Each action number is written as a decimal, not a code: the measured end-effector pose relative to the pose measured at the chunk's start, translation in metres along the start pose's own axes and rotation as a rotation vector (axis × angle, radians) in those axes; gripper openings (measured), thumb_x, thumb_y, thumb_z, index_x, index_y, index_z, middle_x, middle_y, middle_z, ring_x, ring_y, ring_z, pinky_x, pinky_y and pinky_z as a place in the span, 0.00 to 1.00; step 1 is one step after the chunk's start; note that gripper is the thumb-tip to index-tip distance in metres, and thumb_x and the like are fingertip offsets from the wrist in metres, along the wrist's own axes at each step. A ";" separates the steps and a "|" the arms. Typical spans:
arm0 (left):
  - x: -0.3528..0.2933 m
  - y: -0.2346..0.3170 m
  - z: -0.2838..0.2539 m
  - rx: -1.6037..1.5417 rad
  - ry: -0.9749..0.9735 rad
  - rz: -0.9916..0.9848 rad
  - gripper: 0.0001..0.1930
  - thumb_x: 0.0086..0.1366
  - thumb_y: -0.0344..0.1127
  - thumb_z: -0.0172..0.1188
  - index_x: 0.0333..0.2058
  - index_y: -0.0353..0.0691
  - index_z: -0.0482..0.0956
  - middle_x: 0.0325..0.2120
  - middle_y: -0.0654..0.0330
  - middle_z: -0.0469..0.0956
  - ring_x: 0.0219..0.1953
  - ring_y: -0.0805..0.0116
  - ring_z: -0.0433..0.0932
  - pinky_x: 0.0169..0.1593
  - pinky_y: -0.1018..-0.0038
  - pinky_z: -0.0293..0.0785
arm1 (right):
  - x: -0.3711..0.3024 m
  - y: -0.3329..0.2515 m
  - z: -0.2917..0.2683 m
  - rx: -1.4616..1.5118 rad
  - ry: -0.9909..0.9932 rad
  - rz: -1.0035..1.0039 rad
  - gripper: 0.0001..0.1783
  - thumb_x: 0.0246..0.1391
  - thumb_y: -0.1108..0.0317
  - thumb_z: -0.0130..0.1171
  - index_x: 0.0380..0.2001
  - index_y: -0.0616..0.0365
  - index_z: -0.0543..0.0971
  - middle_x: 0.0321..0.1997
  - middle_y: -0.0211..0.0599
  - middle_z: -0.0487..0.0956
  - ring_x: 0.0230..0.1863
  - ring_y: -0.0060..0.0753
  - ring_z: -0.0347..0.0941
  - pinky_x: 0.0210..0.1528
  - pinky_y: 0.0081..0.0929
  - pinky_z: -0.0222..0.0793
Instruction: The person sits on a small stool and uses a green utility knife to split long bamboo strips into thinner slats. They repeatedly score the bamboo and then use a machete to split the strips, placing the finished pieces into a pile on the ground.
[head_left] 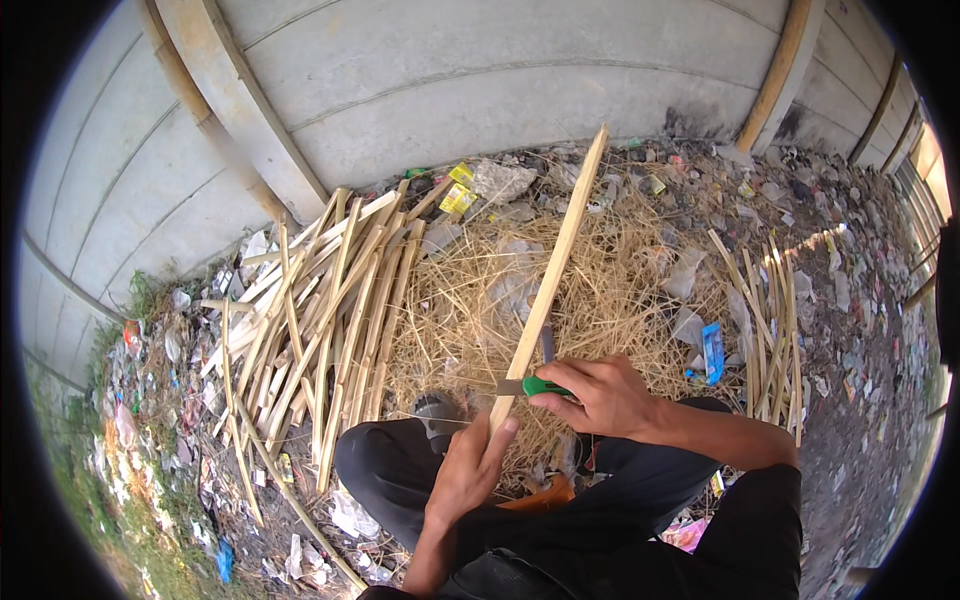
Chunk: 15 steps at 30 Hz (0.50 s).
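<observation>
A long, pale bamboo strip [560, 255] slants up and away from my lap, its far end raised toward the wall. My left hand [467, 465] is closed around its near end, thumb along the side. In my right hand [605, 395] is a knife [542, 386] with a green handle, gripped in closed fingers. Its short blade lies across the strip just above my left hand. A narrow dark grey bar [547, 343] shows behind the strip, beside my right fingers; its lower part is hidden. Thin shavings [450, 330] cover the ground beyond my hands.
A large heap of split bamboo strips [345, 300] lies to the left, near a grey shoe [436, 415]. Thinner sticks [780, 350] are bunched at the right, beside a blue wrapper [712, 352]. A concrete wall [500, 85] with posts stands behind; litter covers the soil.
</observation>
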<state>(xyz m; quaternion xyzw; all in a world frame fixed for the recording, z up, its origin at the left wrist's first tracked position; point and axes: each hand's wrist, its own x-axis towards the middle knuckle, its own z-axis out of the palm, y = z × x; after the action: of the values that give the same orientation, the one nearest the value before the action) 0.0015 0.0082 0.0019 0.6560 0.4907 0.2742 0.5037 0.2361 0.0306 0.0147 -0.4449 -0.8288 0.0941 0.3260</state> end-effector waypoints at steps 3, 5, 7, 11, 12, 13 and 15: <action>0.000 -0.004 0.001 0.010 -0.017 -0.042 0.18 0.79 0.45 0.51 0.46 0.30 0.75 0.19 0.46 0.74 0.20 0.50 0.73 0.30 0.57 0.68 | 0.004 0.006 -0.004 -0.011 0.035 -0.001 0.15 0.65 0.49 0.62 0.41 0.49 0.82 0.26 0.30 0.84 0.20 0.36 0.80 0.20 0.32 0.74; -0.003 -0.014 0.004 -0.003 -0.028 -0.052 0.19 0.80 0.45 0.51 0.46 0.30 0.75 0.18 0.47 0.73 0.20 0.53 0.72 0.30 0.58 0.68 | 0.002 0.007 -0.002 -0.017 0.033 -0.008 0.16 0.65 0.48 0.63 0.41 0.48 0.83 0.26 0.29 0.83 0.19 0.35 0.79 0.19 0.31 0.73; -0.003 -0.015 0.004 -0.009 -0.036 -0.059 0.19 0.80 0.45 0.50 0.45 0.30 0.75 0.18 0.47 0.73 0.20 0.55 0.71 0.30 0.59 0.67 | 0.001 0.009 -0.002 -0.038 0.041 -0.014 0.16 0.64 0.47 0.63 0.40 0.47 0.83 0.26 0.29 0.83 0.19 0.35 0.79 0.19 0.31 0.72; -0.004 -0.015 0.004 0.004 -0.026 -0.071 0.20 0.80 0.46 0.50 0.42 0.30 0.76 0.18 0.47 0.72 0.20 0.54 0.70 0.30 0.58 0.67 | 0.003 0.012 -0.005 -0.098 0.063 -0.013 0.17 0.63 0.46 0.64 0.40 0.46 0.84 0.26 0.28 0.83 0.19 0.34 0.79 0.18 0.31 0.71; -0.004 -0.015 0.004 0.011 -0.022 -0.072 0.20 0.80 0.46 0.50 0.41 0.30 0.76 0.17 0.47 0.72 0.19 0.54 0.70 0.30 0.58 0.67 | 0.004 0.013 -0.007 -0.114 0.066 -0.008 0.17 0.63 0.46 0.64 0.41 0.46 0.84 0.26 0.28 0.83 0.19 0.34 0.79 0.18 0.31 0.71; -0.004 -0.014 0.003 0.012 -0.018 -0.065 0.20 0.80 0.46 0.50 0.41 0.30 0.75 0.18 0.47 0.72 0.19 0.53 0.70 0.30 0.57 0.67 | 0.005 0.012 -0.009 -0.119 0.055 -0.006 0.16 0.61 0.47 0.66 0.40 0.48 0.84 0.26 0.29 0.83 0.20 0.34 0.79 0.19 0.30 0.72; -0.005 -0.010 0.002 0.016 -0.011 -0.053 0.20 0.80 0.46 0.50 0.40 0.30 0.75 0.18 0.46 0.72 0.20 0.50 0.71 0.30 0.57 0.68 | 0.006 0.008 -0.013 -0.126 0.035 -0.001 0.16 0.58 0.50 0.69 0.38 0.51 0.85 0.28 0.30 0.83 0.21 0.34 0.79 0.21 0.30 0.73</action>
<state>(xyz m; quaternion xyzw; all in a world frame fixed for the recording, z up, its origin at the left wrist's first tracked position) -0.0023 0.0033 -0.0074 0.6483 0.5074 0.2531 0.5081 0.2475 0.0387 0.0243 -0.4657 -0.8274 0.0337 0.3120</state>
